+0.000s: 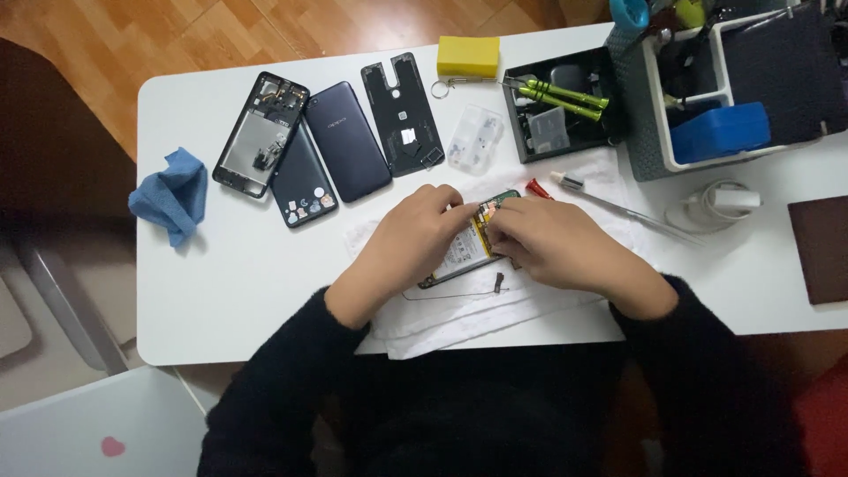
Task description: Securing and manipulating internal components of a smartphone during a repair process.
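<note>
Phone (466, 252) opened (battery exposed), left hand (415, 234), right hand (552, 243) touching.

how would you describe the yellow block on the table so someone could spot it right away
Start at the white table and look along its far edge, above the person's two hands. There, right of the row of dark phone parts and left of the black tool tray, lies the yellow block. It is the only yellow, brick-shaped thing among dark pieces.

Both hands bare: left hand (413, 231), right hand (555, 243). Dark, near-black knit sleeves end just behind each wrist. Same dark fabric covers torso.
</note>
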